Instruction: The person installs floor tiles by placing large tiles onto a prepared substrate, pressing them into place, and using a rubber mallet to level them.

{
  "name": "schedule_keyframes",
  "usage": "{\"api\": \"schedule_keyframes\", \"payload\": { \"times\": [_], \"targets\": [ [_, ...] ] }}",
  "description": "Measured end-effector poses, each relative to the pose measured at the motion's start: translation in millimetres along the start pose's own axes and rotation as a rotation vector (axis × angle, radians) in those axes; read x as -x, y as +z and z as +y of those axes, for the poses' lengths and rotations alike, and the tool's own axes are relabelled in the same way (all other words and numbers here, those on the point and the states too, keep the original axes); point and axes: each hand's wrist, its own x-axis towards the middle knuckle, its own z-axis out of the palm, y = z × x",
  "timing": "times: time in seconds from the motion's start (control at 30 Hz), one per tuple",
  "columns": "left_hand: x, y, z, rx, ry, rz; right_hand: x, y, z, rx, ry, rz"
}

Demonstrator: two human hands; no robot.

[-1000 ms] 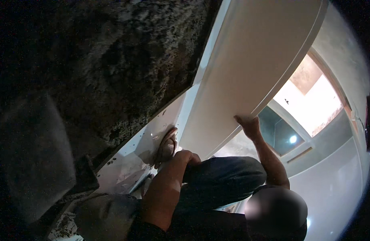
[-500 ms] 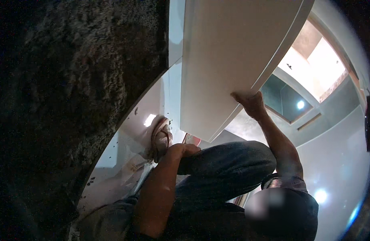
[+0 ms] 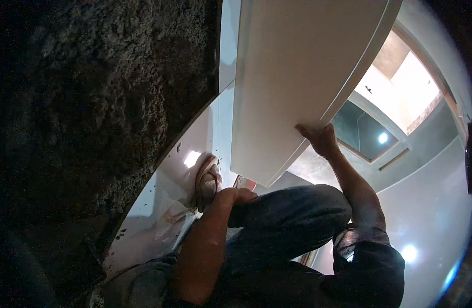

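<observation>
A large, pale, flat tile stands tilted in the upper middle of the view. My right hand grips its lower right edge, with the arm stretched out over my bent knee in blue jeans. My left hand is curled into a fist and rests against that knee; nothing shows in it. Just beyond the fist is my foot in a sandal, set on the glossy white floor below the tile's lower corner.
A rough, dark, grainy mortar bed fills the left half, bordered by the laid glossy floor. Crumbs of mortar and scraps lie on the floor by my foot. At the right, the shiny floor reflects ceiling lights and a recessed ceiling.
The view has swung, so the dark mortar bed fills more of the left. The tile now stands steeper and nearer. My right hand stays on its edge, and the left fist stays at my knee.
</observation>
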Motion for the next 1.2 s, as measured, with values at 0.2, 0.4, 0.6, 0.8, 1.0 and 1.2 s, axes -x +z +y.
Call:
{"api": "schedule_keyframes", "payload": {
  "times": [0.2, 0.4, 0.6, 0.8, 1.0, 1.2],
  "targets": [
    [-2, -6, -5, 0.001, -0.009, 0.052, 1, -3, -18, -0.081, 0.113, -0.013],
    [-6, -16, -5, -0.109, 0.076, 0.396, 12, -3, -21, 0.175, -0.128, -0.018],
    [90, -56, 50, -0.111, 0.048, 0.78, 2, 18, 19, 0.146, -0.148, -0.003],
    [151, -92, 71, -1.069, -0.046, 1.618, -23, 33, 105, -0.332, 0.227, 0.264],
    [216, -128, 55, -1.598, -0.729, 1.343, -50, 44, 155, -0.324, 0.114, 0.378],
    [236, -164, 65, -1.649, -0.792, 1.204, -109, 58, 212, -0.105, 0.029, 0.366]
  ]
}}
